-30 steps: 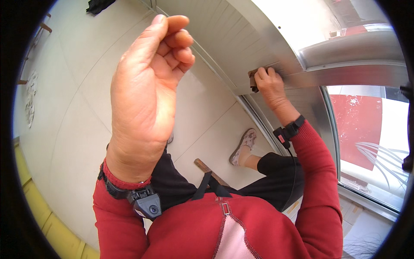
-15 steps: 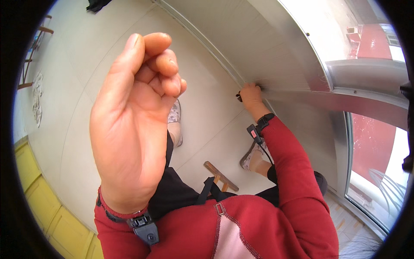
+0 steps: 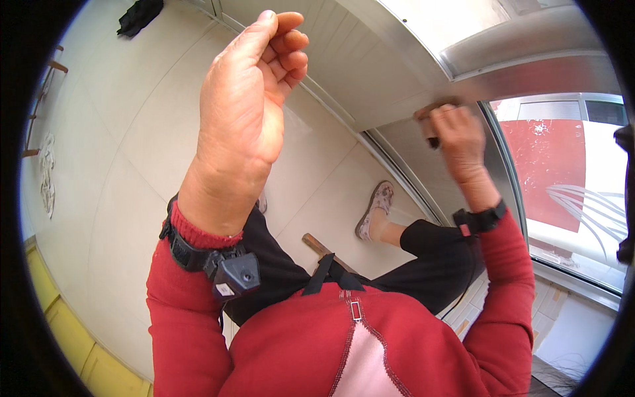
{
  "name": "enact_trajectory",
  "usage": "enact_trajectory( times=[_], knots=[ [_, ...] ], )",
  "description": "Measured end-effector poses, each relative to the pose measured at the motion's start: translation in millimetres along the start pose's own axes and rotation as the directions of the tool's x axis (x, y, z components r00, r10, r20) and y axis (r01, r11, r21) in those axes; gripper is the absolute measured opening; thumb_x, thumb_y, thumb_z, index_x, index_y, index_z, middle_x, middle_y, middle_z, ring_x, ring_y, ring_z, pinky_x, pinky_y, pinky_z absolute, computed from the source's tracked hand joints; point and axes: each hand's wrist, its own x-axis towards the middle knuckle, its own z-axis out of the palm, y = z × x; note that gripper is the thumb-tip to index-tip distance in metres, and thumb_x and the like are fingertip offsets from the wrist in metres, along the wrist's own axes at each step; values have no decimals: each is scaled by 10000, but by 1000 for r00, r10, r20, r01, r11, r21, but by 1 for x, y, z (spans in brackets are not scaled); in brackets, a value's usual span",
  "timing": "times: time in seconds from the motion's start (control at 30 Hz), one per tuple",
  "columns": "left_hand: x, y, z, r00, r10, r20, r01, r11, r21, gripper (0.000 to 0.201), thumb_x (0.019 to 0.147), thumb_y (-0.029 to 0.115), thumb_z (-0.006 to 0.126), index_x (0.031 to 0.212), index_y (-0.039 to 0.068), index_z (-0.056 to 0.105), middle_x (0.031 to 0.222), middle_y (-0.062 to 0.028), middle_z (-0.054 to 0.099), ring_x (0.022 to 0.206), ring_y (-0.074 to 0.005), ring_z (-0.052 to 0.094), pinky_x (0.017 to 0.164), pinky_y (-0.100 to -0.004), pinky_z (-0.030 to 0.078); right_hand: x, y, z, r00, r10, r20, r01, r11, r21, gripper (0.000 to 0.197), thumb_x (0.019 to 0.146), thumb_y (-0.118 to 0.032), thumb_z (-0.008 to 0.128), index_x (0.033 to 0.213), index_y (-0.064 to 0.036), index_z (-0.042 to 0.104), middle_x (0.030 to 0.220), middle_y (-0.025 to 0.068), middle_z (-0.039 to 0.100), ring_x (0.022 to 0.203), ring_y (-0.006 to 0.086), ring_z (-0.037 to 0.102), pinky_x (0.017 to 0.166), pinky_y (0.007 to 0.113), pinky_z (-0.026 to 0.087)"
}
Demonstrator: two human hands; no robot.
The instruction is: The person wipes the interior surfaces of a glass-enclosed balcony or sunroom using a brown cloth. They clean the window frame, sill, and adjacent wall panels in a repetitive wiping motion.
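Observation:
My left hand (image 3: pixel 248 106) is raised in front of me, palm facing right. Its fingers are loosely curled, and nothing shows in them. Off to the right, my right hand (image 3: pixel 458 137) is closed on a small brown object (image 3: pixel 428 114) with a dark part sticking out below; blur hides its kind. Hand and object are at the grey metal door panel (image 3: pixel 413 149), close to the frame beside the glass. Black straps with small devices circle both wrists.
Red-and-white patterned glass (image 3: pixel 549 155) stands beyond the frame. A wooden stool (image 3: pixel 314 243) is partly hidden beneath me, between my legs. Yellow panels (image 3: pixel 73 337) line the lower left. A black item (image 3: pixel 140 16) and a whitish cloth (image 3: pixel 47 175) lie on the tiled floor (image 3: pixel 142 139).
My right hand has moved up and right along the panel with the brown object. My left hand now appears higher and farther right. The whole view has shifted somewhat.

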Motion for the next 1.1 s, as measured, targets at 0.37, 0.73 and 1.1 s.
enact_trajectory(
  times=[0.37,0.73,1.1],
  knots=[
    [-10,-11,6,996,-18,-88,26,996,81,270,1055,253,584,1122,10,684,938,-25,655,842,-120,594,824,-293,512,18,-28,74,996,-55,77,53,998,26,171,792,-113,632,960,-91,656,977,50,587,883,254,583,735,328,551],
    [-2,-3,-1,992,-63,-106,75,991,108,280,1080,248,536,1125,-1,657,932,-23,626,810,-105,562,821,-292,477,-28,-131,252,920,-103,379,59,990,127,125,783,-154,678,896,-124,721,1023,50,601,987,255,572,737,347,565],
    [-3,-12,4,997,-29,-68,36,995,95,267,1059,253,582,1111,9,676,938,-22,644,823,-110,580,813,-281,494,1,-38,89,1000,-19,11,17,991,136,104,809,-184,649,873,-157,571,913,35,538,867,234,551,772,386,450]
  ],
)
